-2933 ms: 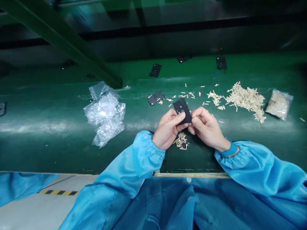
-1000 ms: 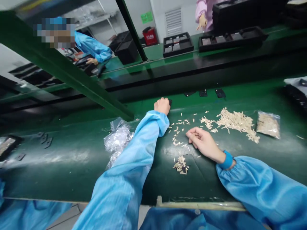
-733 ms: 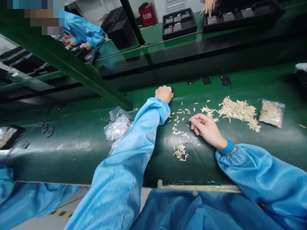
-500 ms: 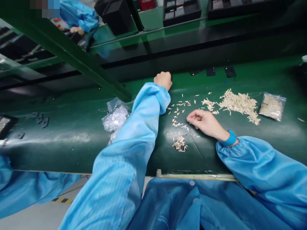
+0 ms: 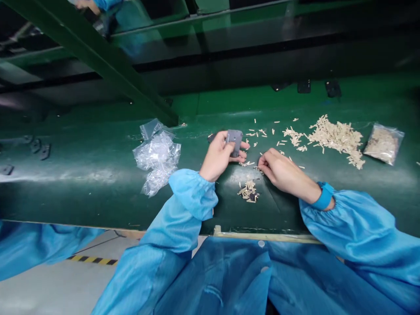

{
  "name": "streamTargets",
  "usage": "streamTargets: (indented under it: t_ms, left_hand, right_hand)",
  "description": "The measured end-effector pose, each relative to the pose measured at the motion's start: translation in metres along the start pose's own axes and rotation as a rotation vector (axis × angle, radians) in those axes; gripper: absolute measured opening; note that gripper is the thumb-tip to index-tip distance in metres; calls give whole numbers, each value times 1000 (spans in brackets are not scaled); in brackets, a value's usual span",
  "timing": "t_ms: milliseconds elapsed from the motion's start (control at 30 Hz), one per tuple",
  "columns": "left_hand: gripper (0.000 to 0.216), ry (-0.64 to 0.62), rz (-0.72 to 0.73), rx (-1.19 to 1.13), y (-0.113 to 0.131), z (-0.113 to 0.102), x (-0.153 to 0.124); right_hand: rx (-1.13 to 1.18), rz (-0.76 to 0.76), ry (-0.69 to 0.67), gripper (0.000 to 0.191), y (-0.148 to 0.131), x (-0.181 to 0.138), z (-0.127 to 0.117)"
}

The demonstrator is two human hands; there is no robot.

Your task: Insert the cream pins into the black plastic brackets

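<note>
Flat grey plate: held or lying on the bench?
Held: the plate is in the left hand, thumb across its face, other fingertips showing past its edge.

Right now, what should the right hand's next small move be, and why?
Probably pinch one of the loose strips with the right hand: it is curled close beside them, and the left hand holds a grey plate. Whether the right hand holds a strip is hidden.

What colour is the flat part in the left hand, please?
The flat part is grey, best seen in the head view.
</note>
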State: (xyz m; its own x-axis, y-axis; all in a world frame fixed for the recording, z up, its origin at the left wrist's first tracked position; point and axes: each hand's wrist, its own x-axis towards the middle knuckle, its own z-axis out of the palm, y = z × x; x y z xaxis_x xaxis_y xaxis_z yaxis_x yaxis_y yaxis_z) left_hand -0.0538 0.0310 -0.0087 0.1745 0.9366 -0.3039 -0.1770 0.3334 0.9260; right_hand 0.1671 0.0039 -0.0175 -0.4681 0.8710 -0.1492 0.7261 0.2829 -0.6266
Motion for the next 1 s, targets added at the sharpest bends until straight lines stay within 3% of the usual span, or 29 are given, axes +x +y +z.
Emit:
streamTargets:
  t_ms: [100, 233, 433, 700, 867, 1000]
  left_hand:
    - [15, -71, 10, 63, -15, 8, -10]
    - [41, -20, 133, 255, -24, 16, -14]
    - [36, 30, 134, 213, -25, 17, -16]
    - [40, -20, 141, 292, -27, 11, -11]
    - [43, -108, -8, 272, -17, 4, -13]
    - [24, -384, -103, 431, -6, -3, -19]
  right_hand:
    - [337, 107, 124, 35, 1, 5, 4]
    - [683, 212, 230, 45, -13, 10, 14]
    - [732, 173, 261, 39, -25, 9, 17]
    - [467, 90, 170, 37, -4, 6, 10]
    - [649, 142, 212, 33, -3, 9, 2]
    - [799, 238, 240, 32, -3, 10, -3]
